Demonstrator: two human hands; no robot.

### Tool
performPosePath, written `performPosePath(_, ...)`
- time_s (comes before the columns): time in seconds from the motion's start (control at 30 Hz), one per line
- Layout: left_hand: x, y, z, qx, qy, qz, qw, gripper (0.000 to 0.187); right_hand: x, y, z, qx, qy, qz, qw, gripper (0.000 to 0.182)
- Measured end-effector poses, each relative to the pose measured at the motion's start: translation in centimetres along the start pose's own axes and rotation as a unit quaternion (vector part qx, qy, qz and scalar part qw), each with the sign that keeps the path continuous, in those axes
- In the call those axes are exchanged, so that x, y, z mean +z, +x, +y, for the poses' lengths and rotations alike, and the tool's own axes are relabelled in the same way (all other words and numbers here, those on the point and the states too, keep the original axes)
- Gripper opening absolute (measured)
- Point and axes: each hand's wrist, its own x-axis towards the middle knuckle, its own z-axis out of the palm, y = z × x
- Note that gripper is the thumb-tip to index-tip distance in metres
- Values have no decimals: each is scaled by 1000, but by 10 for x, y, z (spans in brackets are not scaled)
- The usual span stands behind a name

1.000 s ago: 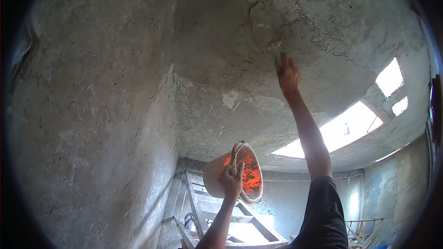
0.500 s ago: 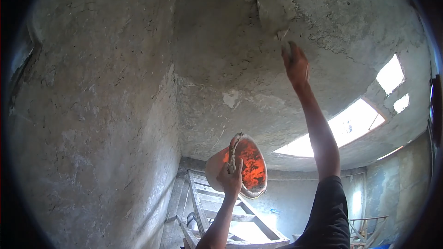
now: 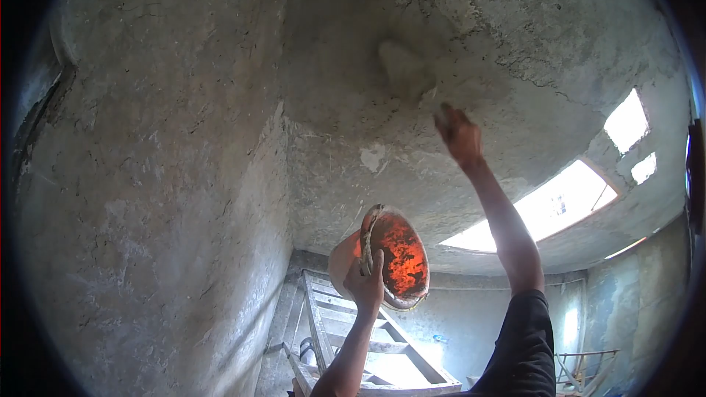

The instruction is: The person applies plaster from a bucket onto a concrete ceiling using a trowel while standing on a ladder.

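Note:
My left hand (image 3: 365, 287) is closed on the rim side of a bucket (image 3: 343, 261), the thumb showing near its mouth. The bucket is tilted with its opening toward the right, and its orange-red inside is streaked with dark mortar. Higher up, my right hand (image 3: 461, 138) grips a trowel (image 3: 406, 72) whose grey blade is smeared by motion. The blade is at the rough plastered surface (image 3: 338, 95) overhead; whether it touches cannot be told. Damp, darker plaster surrounds the blade, with coarser plaster to its right.
A bare rough wall (image 3: 162, 198) rises at the left. Below the bucket stands a ladder-like frame (image 3: 401, 347). Bright openings, including a long window (image 3: 562, 202), break the surface at right. A thin rail frame (image 3: 588, 353) is at lower right.
My right hand and the trowel have swept down and to the left across the plaster. The bucket in my left hand has shifted only slightly.

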Motion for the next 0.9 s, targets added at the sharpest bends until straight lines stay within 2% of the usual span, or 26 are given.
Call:
performPosePath(0.03, 0, 0, -3, -3, -3, -11, 1000, 45, -8, 10, 0, 2, -2, -1, 1000, 39)
performPosePath(0.1, 1, 0, -5, 0, -8, -13, 1000, 46, -23, 32, 3, 38, 27, 110, 993, 37)
performPosePath(0.17, 2, -1, -6, 2, -14, -15, 1000, 46, -32, 49, 2, 68, -26, 102, 992, 38)
performPosePath(0.23, -1, 0, -7, -23, 39, -43, 998, 45, -31, 47, 3, 97, -79, 92, 988, 38)
performPosePath(0.3, -5, 1, -2, -34, 40, -51, 997, 45, -16, 33, 6, 99, -80, 24, 992, 37)
performPosePath(0.37, -5, 1, 0, -47, 37, -56, 997, 45, 15, 0, 19, 45, -81, -32, 995, 40)
performPosePath(0.43, -4, 0, 0, -33, 32, -47, 998, 44, 20, -24, 8, 0, -70, -173, 982, 39)
performPosePath(0.57, 0, -1, -4, -52, 6, -56, 997, 43, 0, -18, -5, 10, -14, -154, 988, 41)
performPosePath(0.63, 0, -2, -3, -37, -23, -59, 997, 42, -9, 11, 0, 4, 35, 39, 999, 39)
performPosePath(0.67, -1, -2, -2, -37, -19, -59, 997, 42, -19, 25, -3, 6, 37, 39, 999, 39)
performPosePath(0.73, -2, -2, 0, -60, 14, -77, 995, 42, -33, 51, -11, 82, 38, 89, 992, 37)
performPosePath(0.87, 0, -2, -5, -61, 20, -82, 995, 43, -7, 48, -20, 109, 14, 73, 991, 38)
performPosePath(0.9, 2, -2, -8, -45, 8, -69, 997, 43, 8, 37, -20, 94, -14, 9, 995, 39)
